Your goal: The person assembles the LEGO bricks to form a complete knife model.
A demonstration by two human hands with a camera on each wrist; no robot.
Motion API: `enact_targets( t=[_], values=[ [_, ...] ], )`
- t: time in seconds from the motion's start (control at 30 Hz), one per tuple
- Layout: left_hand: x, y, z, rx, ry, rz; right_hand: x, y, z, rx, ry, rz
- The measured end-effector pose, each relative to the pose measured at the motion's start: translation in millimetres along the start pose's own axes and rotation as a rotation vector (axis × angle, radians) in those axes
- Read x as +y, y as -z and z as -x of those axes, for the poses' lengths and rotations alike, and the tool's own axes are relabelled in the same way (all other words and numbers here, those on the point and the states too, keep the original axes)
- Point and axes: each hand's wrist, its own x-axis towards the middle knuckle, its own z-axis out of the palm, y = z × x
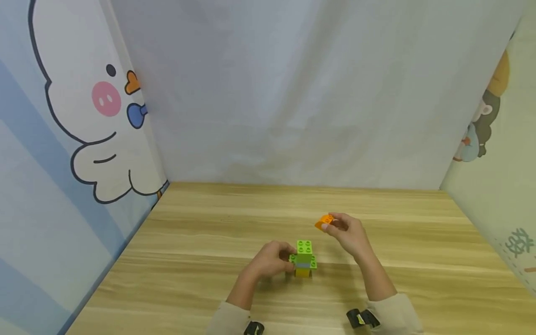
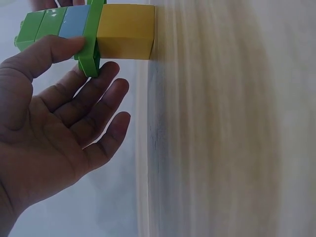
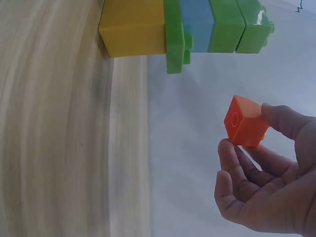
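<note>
A small tower of toy building blocks (image 1: 304,247) stands upright on the table. It has a yellow-orange base (image 2: 127,30), a wider green plate (image 3: 173,37), a blue block (image 3: 196,25) and two green blocks on top. My left hand (image 1: 272,259) pinches one end of the green plate between thumb and fingertips; its other fingers (image 2: 116,133) are spread loosely below. Off to the tower's far right, my right hand (image 1: 349,232) holds an orange block (image 3: 245,122) with a sloped side, in the air between thumb and fingers.
The wooden table (image 1: 201,223) runs back to a pale grey curtain (image 1: 293,93). Cloth walls with cartoon prints flank it, a white character (image 1: 79,93) on the left one. Black straps (image 1: 362,318) sit at both wrists.
</note>
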Motion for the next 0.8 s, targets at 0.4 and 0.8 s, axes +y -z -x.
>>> enact_targets(
  t=[0.4, 0.8],
  values=[
    [3.9, -0.6, 2.9, 0.005, 0.005, -0.001, -5, 5, 15.3, -0.004, 0.133, 0.002],
    [8.9, 1.8, 5.8, 0.001, 0.003, 0.014, -6, 2, 25.5, 0.033, 0.168, -0.088]
  ],
)
